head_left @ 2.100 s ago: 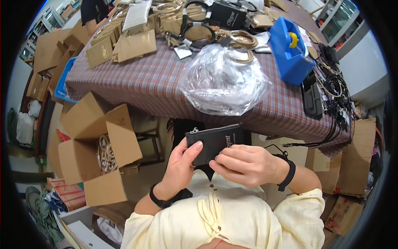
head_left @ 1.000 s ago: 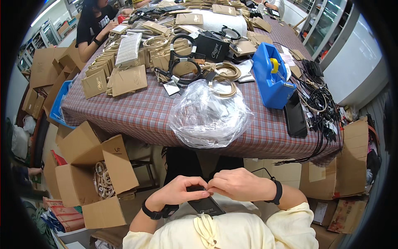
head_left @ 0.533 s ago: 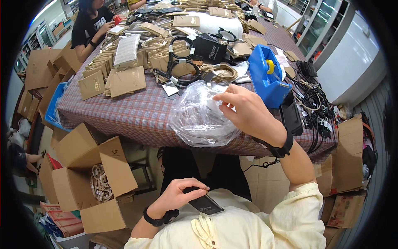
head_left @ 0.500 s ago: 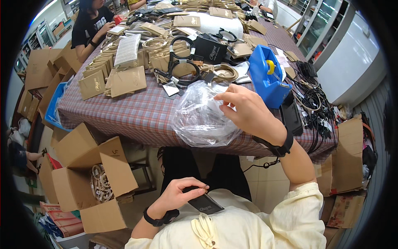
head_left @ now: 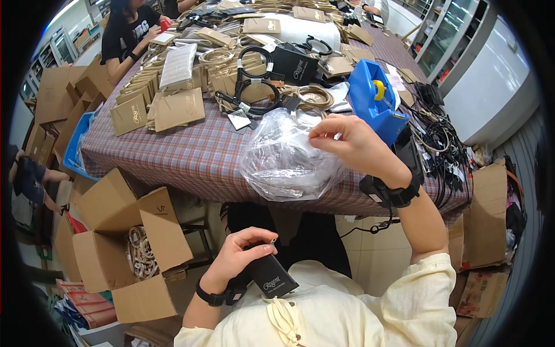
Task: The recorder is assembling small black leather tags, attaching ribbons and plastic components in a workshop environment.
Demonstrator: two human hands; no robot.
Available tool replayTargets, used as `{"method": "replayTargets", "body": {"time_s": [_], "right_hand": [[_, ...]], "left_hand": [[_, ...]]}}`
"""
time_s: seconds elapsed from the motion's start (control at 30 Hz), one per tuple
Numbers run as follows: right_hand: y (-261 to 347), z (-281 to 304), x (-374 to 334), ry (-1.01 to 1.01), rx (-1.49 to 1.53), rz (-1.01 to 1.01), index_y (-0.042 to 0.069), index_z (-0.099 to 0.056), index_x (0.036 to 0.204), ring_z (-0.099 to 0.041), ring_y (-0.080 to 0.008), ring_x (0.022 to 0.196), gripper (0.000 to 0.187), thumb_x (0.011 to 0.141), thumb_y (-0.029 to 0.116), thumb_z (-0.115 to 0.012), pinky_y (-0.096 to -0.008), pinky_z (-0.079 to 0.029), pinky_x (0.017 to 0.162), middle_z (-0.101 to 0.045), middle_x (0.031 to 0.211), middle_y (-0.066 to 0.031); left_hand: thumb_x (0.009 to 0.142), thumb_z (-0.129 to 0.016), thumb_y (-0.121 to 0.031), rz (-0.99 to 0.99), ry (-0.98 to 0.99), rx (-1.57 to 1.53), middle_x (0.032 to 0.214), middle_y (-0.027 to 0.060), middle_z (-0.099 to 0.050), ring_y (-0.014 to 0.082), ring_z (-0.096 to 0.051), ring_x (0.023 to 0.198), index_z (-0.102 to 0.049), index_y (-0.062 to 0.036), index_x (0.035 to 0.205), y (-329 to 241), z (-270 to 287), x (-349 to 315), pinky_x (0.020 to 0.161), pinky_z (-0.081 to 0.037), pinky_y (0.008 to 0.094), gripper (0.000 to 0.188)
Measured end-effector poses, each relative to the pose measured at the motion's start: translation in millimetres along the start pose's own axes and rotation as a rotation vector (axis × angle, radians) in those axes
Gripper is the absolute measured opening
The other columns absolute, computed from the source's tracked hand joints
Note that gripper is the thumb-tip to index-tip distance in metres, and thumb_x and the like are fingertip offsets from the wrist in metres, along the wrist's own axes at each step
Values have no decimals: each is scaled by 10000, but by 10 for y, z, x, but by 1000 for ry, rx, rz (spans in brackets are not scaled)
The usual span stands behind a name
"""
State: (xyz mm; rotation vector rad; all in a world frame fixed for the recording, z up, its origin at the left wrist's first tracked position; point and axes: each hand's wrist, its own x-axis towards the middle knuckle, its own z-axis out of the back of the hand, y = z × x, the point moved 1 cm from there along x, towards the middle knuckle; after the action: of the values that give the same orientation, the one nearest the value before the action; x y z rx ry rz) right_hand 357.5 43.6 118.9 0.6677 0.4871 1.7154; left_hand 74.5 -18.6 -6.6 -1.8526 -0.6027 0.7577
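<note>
My left hand is closed on a flat black sleeve with light lettering, held low in front of my shirt. A tiny shiny bit shows by its fingertips; I cannot make out what it is. Over the near table edge lies a clear plastic bag, its contents blurred by the crinkled film. At the bag's upper right, my right hand pinches thumb and fingers together. Whatever sits between them is too small to name. Just beyond the bag are coiled black cables and a coiled beige cable.
A blue tape dispenser stands right of the bag, beside tangled cables. Kraft sleeves pile up on the checked tablecloth. An open carton holding cables is at lower left. A co-worker is at far left.
My left hand has shifted left and slightly up, and more of the black sleeve shows. My right hand's fingers have drawn together, a little further right. Legs at far left have moved.
</note>
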Motion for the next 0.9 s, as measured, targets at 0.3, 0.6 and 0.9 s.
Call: {"method": "replayTargets", "body": {"time_s": [0.3,0.6,0.9], "right_hand": [[140,136,-269,-127,256,-104,-37,-677,905,-619,-107,720,185,873,144,-661,-256,-481,623,-662,781,-69],[267,-806,-1305,-98,960,-177,-32,-679,979,-567,-60,781,112,878,6,-651,-188,-445,661,-625,900,-41],[183,-1427,-1564,-190,1029,-236,-9,-675,973,-548,-77,777,105,875,26,-655,-207,-437,688,-617,920,-37]], "left_hand": [[863,-627,15,-74,96,104,964,70,-678,141,-639,901,-702,1,996,34,-45,40,819,-496,249,153],[837,-674,-9,-334,0,228,978,85,-659,143,-613,908,-686,2,1059,-144,-273,67,810,-476,253,222],[807,-712,-10,-328,-183,214,966,71,-670,120,-604,867,-706,5,942,64,-405,26,777,-477,241,136]]}}
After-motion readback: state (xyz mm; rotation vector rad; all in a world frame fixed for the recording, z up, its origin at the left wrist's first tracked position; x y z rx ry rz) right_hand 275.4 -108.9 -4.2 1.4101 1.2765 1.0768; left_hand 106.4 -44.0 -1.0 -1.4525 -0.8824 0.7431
